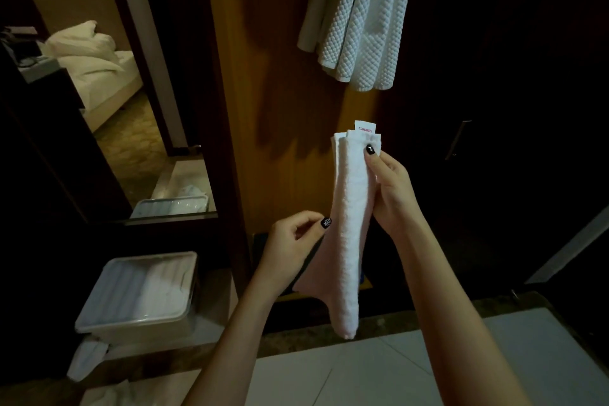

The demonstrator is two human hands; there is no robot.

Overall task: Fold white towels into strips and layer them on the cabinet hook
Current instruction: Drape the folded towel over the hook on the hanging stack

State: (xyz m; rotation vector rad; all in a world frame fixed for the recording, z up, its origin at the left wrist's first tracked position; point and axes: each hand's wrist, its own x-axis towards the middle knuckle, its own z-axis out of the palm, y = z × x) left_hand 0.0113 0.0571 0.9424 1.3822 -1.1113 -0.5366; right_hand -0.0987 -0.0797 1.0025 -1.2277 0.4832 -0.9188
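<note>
A white towel (351, 221), folded into a long narrow strip with a small label at its top, hangs upright in front of the wooden cabinet panel (283, 82). My right hand (390, 188) grips the strip's upper part, thumb pressed on the front near the label. My left hand (293, 244) pinches the strip's left edge lower down, where a loose flap spreads out. Several white textured towels (359, 16) hang from above at the top of the panel; the hook itself is out of view.
A clear plastic bin (138, 293) with white towels stands on the floor at the lower left, loose cloths beside it. A mirror (108, 92) on the left reflects a bed. Dark cabinet doors with a metal handle (458, 138) are at the right.
</note>
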